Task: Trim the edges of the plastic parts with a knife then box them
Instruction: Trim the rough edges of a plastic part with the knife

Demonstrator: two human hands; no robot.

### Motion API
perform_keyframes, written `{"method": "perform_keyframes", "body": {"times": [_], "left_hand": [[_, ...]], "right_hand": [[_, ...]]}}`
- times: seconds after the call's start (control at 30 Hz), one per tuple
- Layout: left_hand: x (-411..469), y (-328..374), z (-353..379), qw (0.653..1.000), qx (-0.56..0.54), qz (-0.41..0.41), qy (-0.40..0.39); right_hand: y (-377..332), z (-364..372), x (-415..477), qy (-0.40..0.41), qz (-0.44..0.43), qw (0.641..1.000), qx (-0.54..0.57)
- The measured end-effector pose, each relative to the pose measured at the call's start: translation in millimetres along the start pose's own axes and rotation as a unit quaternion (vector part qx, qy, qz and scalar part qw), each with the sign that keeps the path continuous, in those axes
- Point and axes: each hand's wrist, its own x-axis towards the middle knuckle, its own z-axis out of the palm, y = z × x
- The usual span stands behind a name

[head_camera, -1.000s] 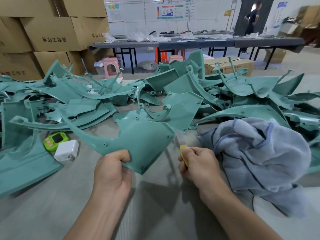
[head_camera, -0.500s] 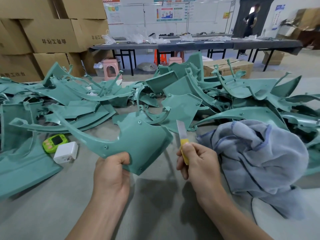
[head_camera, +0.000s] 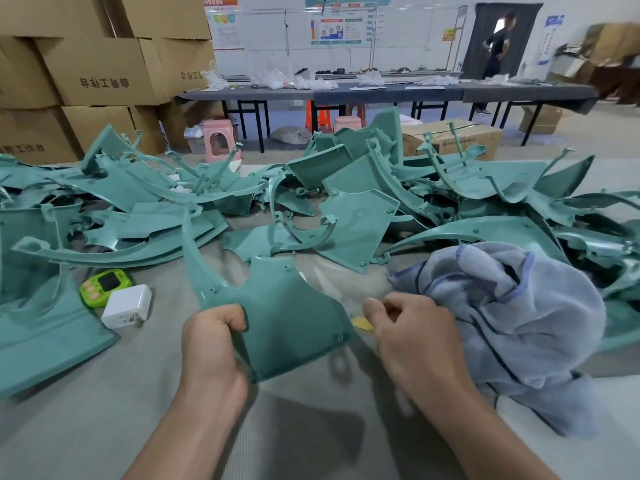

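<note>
- Left hand [head_camera: 211,341] grips a smooth, curved teal plastic part [head_camera: 291,317], centre frame, above the grey tabletop [head_camera: 311,431].
- Right hand [head_camera: 412,334] clenches a yellow-handled knife [head_camera: 362,323]; blade blurred.
- Crumpled blue terry cloth [head_camera: 512,306], right.

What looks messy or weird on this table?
The green plastic parts lie in a tangled, tilted heap, not stacked. A crumpled blue cloth slumps over some at right. A lime toy-like gadget sits beside them.
</note>
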Motion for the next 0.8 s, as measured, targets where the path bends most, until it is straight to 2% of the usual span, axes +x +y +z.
{"method": "perform_keyframes", "body": {"times": [0.03,0.07,0.1,0.17,0.23,0.27,0.3,0.33,0.4,0.43,0.47,0.5,0.53,0.6,0.7,0.8], "left_hand": [[0.8,0.2,-0.8,1.000,0.007,0.001,0.001],[0.2,0.6,-0.7,1.000,0.016,0.007,-0.001],[-1.4,1.2,-0.1,0.999,0.031,0.018,-0.006],[-5.0,0.3,1.3,0.996,0.066,0.056,-0.010],[-9.1,-3.1,3.5,0.983,0.137,0.119,-0.006],[-10.7,-5.4,4.0,0.969,0.186,0.159,-0.003],[-11.2,-7.8,3.5,0.948,0.244,0.202,0.010],[-11.1,-9.7,2.0,0.918,0.310,0.245,0.032],[-10.5,-11.3,-1.1,0.858,0.401,0.315,0.055],[-12.1,-12.3,-0.2,0.853,0.406,0.326,0.028],[-15.0,-14.1,3.0,0.874,0.369,0.315,-0.030],[-17.5,-17.1,7.8,0.903,0.309,0.284,-0.095],[-19.0,-21.1,11.6,0.923,0.254,0.247,-0.148],[-23.0,-23.6,17.2,0.942,0.189,0.191,-0.202],[-23.0,-23.2,13.4,0.943,0.176,0.175,-0.220],[-20.1,-24.3,11.2,0.943,0.205,0.193,-0.175]], "right_hand": [[-1.7,-5.7,-3.0,0.038,-0.030,0.999,-0.007],[-3.2,-10.8,-4.9,0.052,-0.054,0.996,0.042],[-5.6,-14.0,-6.2,0.027,-0.063,0.988,0.141],[-14.0,-14.4,-10.6,-0.138,-0.059,0.931,0.334],[-19.7,-7.0,-16.2,-0.252,-0.076,0.891,0.368],[-21.2,-1.9,-18.8,-0.265,-0.085,0.890,0.360],[-22.8,2.8,-20.6,-0.250,-0.090,0.897,0.354],[-23.1,6.4,-21.4,-0.199,-0.098,0.915,0.338],[-21.9,10.8,-22.7,-0.051,-0.119,0.955,0.267],[-21.2,11.5,-23.9,0.022,-0.139,0.967,0.214],[-22.7,10.9,-26.4,0.071,-0.164,0.971,0.160],[-25.2,11.1,-30.3,0.077,-0.180,0.972,0.127],[-30.3,10.9,-34.7,0.050,-0.183,0.975,0.117],[-36.7,11.4,-42.6,-0.039,-0.186,0.973,0.134],[-41.9,2.5,-41.8,-0.113,-0.217,0.962,0.121],[-42.2,-7.8,-37.1,-0.166,-0.235,0.948,0.133]]}}
